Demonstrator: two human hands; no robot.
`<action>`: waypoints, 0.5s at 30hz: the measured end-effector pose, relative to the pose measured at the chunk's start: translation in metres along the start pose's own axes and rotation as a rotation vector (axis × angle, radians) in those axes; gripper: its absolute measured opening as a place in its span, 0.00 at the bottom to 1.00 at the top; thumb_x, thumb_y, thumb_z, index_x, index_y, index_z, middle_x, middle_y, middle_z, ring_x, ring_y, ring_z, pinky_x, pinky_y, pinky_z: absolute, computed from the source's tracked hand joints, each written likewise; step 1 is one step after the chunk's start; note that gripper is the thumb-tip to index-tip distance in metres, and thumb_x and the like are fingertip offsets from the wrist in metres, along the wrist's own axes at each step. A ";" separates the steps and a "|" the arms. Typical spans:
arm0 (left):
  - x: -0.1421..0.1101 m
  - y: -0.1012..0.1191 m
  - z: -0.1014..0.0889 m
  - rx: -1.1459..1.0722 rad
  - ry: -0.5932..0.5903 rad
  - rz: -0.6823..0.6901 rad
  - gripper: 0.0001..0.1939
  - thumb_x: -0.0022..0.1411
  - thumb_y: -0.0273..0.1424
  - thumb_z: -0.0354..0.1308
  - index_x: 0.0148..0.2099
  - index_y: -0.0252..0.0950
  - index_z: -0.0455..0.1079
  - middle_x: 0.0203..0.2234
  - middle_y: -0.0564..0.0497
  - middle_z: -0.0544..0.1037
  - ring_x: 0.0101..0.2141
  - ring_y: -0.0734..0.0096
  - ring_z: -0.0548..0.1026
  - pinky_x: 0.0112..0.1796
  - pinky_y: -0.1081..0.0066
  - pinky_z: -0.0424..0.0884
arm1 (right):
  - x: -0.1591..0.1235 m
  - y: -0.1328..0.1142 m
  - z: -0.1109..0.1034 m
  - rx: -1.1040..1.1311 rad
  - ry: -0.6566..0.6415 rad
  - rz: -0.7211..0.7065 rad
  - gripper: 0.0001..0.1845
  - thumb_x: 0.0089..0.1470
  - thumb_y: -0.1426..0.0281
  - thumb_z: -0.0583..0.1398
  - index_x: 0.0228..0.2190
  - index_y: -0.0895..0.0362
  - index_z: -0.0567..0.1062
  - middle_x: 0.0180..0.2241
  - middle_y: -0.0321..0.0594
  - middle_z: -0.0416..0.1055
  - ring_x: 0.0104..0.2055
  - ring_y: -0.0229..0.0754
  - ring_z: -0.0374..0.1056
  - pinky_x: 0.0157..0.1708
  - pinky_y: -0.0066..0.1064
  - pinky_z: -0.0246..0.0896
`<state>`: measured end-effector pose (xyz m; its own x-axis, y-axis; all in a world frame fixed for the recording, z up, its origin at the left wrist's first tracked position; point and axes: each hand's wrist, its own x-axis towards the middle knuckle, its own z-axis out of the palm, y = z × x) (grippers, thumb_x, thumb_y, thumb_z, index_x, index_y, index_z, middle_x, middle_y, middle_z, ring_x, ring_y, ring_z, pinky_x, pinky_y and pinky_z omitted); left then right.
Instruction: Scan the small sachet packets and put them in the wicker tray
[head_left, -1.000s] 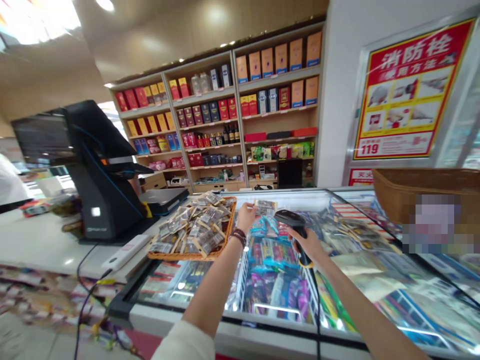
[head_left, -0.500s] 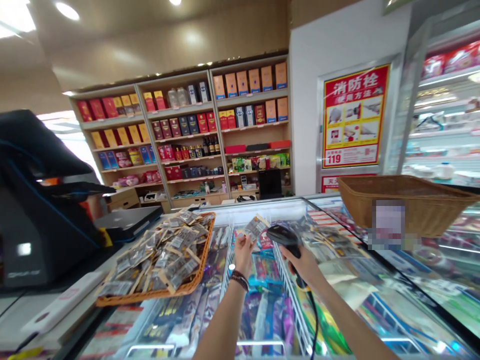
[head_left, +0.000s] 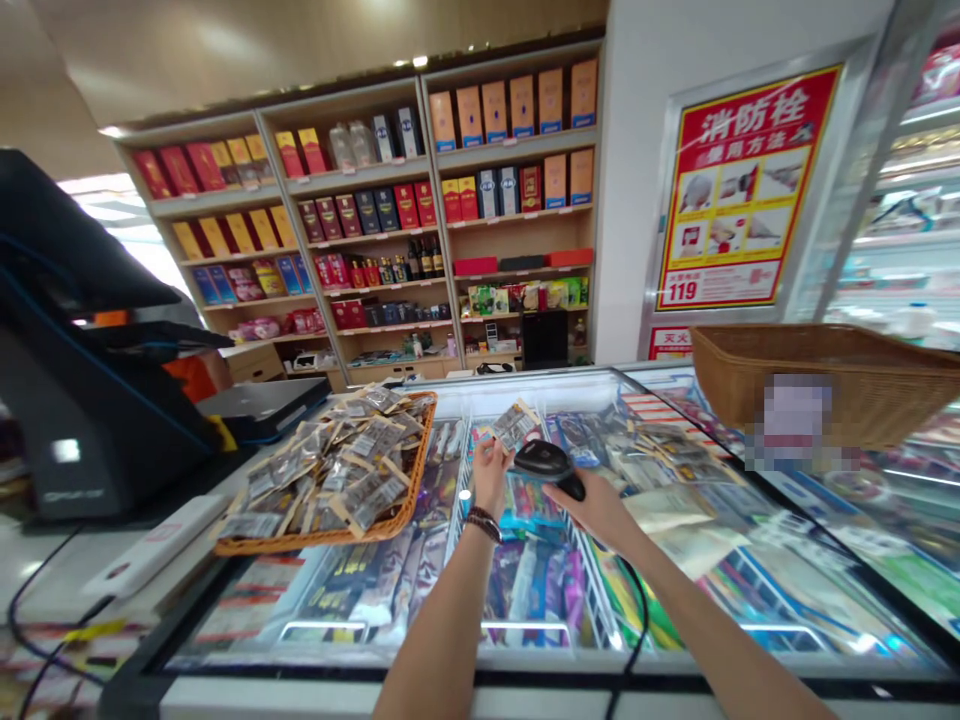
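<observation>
My left hand [head_left: 491, 472] pinches a small clear packet [head_left: 516, 424] with a printed label, held up above the glass-topped freezer [head_left: 420, 655]. In my right hand [head_left: 600, 508] is a black barcode scanner [head_left: 544, 460], its head just below and to the right of the packet. The scanner's cable [head_left: 642, 610] hangs down over the freezer's front edge. To the left of my hands lies an orange wicker tray [head_left: 315, 543] heaped with similar packets [head_left: 352, 460]. More such packets [head_left: 671, 450] lie to the right on the freezer glass.
A black checkout terminal [head_left: 82, 380] and a white box-like device [head_left: 154, 548] stand on the left counter. A brown wicker basket [head_left: 885, 400] sits at the right. Behind the freezer are shelves [head_left: 442, 240] of boxes and bottles, and a red fire-hydrant poster [head_left: 750, 190].
The scanner has come left, nearer my left hand and the packet, and its handle has turned more level. My left hand keeps its pinch. The view has tipped downward.
</observation>
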<state>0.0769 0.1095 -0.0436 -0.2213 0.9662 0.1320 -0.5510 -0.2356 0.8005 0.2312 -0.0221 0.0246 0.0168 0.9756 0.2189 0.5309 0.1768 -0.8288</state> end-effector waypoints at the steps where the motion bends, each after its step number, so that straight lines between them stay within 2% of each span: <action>1: 0.001 -0.001 -0.001 -0.003 -0.003 0.003 0.27 0.48 0.47 0.75 0.38 0.37 0.65 0.24 0.55 0.77 0.31 0.69 0.80 0.46 0.62 0.77 | -0.001 -0.001 0.001 -0.021 0.000 -0.007 0.19 0.54 0.50 0.60 0.27 0.53 0.73 0.13 0.35 0.66 0.18 0.45 0.68 0.21 0.32 0.57; 8: 0.005 -0.005 -0.004 0.003 -0.001 0.031 0.27 0.49 0.48 0.74 0.38 0.37 0.66 0.22 0.57 0.74 0.29 0.71 0.78 0.45 0.62 0.77 | 0.001 0.003 0.001 -0.070 0.044 -0.032 0.21 0.53 0.48 0.59 0.28 0.54 0.75 0.16 0.39 0.70 0.24 0.50 0.73 0.24 0.33 0.60; 11: 0.005 -0.005 -0.005 0.006 0.004 0.036 0.27 0.49 0.49 0.74 0.38 0.37 0.66 0.23 0.57 0.74 0.28 0.73 0.78 0.44 0.63 0.78 | 0.002 0.005 0.001 -0.053 0.055 -0.034 0.22 0.53 0.48 0.60 0.27 0.54 0.74 0.15 0.39 0.69 0.23 0.50 0.72 0.23 0.33 0.59; 15: 0.004 -0.003 -0.006 0.059 -0.008 0.034 0.25 0.52 0.48 0.73 0.40 0.36 0.68 0.26 0.53 0.77 0.35 0.68 0.81 0.46 0.62 0.78 | 0.002 0.006 0.000 0.014 0.054 -0.021 0.21 0.52 0.48 0.61 0.26 0.53 0.73 0.13 0.36 0.67 0.19 0.46 0.69 0.22 0.32 0.58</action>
<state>0.0729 0.1133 -0.0486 -0.2330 0.9585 0.1643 -0.4947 -0.2623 0.8285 0.2343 -0.0190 0.0197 0.0519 0.9632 0.2636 0.5194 0.1994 -0.8309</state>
